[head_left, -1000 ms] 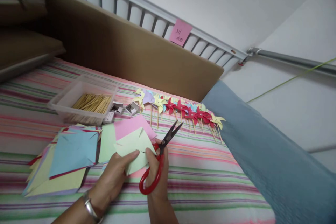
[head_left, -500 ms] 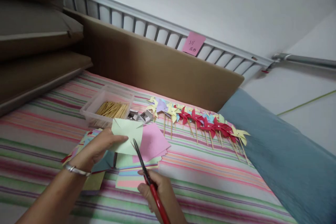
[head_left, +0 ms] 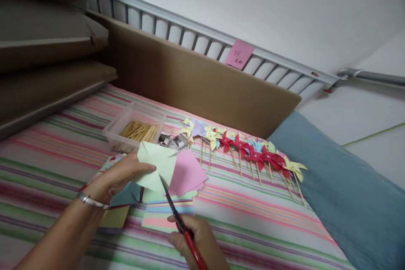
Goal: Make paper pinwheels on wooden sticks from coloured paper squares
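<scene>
My left hand (head_left: 118, 177) pinches a pale green paper square (head_left: 156, 165) that has cuts at its corners, holding it just above a pile of coloured paper squares (head_left: 164, 213). My right hand (head_left: 202, 242) grips red-handled scissors (head_left: 182, 223). Their dark blades point up and left, with the tips at the lower edge of the green square. A pink square (head_left: 186, 173) lies on top of the pile just right of the green one.
A clear plastic tub of wooden sticks (head_left: 136, 131) stands behind the paper. A row of finished paper pinwheels (head_left: 247, 152) lies to the right on the striped sheet (head_left: 253, 223). Small metal clips (head_left: 172, 140) sit between them. A cardboard panel (head_left: 196, 80) and a blue blanket (head_left: 341, 194) border the area.
A second ago both hands held the green square together with the scissors angled right. My left hand has since carried the square up and left, and the scissors now point up-left at its edge.
</scene>
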`<control>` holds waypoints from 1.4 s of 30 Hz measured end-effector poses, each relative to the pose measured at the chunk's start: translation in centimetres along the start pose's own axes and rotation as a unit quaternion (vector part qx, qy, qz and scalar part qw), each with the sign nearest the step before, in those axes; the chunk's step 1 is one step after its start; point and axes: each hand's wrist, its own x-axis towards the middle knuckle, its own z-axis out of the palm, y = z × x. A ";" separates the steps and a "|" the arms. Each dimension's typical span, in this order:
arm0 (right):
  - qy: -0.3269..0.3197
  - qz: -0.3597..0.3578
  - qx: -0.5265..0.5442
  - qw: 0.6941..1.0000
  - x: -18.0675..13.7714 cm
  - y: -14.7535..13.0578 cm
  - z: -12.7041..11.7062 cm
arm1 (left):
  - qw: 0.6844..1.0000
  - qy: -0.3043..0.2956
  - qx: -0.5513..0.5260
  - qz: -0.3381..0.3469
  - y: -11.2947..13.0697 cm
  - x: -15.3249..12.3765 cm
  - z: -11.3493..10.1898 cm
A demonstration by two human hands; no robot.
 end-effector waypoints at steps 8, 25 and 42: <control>-0.004 0.004 0.005 1.000 0.2 0.4 0.2 | 1.000 -0.001 0.004 -0.006 0.1 0.1 0.1; -0.035 -0.031 -0.021 0.999 0.6 0.2 -0.1 | 1.000 -0.008 -0.012 -0.008 0.0 0.0 0.1; -0.026 -0.033 -0.031 0.999 0.4 0.1 -0.1 | 1.000 0.002 0.028 -0.002 -0.3 0.3 -0.4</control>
